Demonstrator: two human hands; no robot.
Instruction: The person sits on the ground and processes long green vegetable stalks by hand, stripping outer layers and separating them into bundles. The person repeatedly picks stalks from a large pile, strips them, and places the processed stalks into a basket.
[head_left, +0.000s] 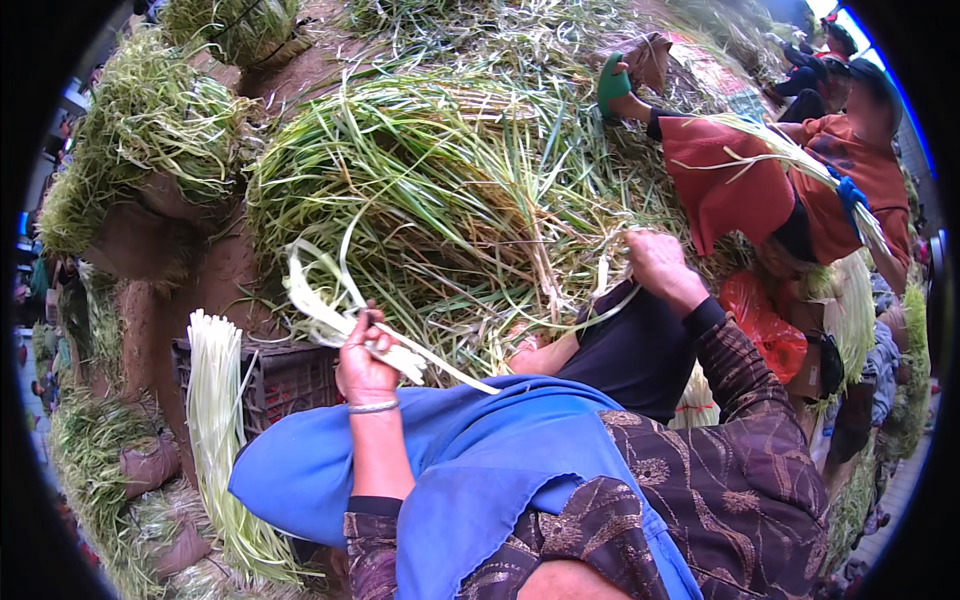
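My left hand (367, 358), with a bangle at the wrist, grips a small bunch of pale, blanched stalks (319, 289). Their leafy ends loop up and away from the hand, and the cut ends lie over my blue apron (480, 420). Out to the right, my right hand (661, 266) is closed with thin pale leaf strands (604, 274) at its fingertips; the exact grip is partly hidden. Between and beyond both hands spreads a large heap of long green leafy stalks (390, 172), mixed with dry yellow leaves.
A sheaf of pale stalks (214, 375) hangs over a dark plastic crate (289, 382) at left. Leafy bundles (150, 135) stand farther left. On the right, a seated co-worker (832, 172) holds pale stalks (780, 146), near a red plastic bag (761, 326) and a cardboard box (810, 349).
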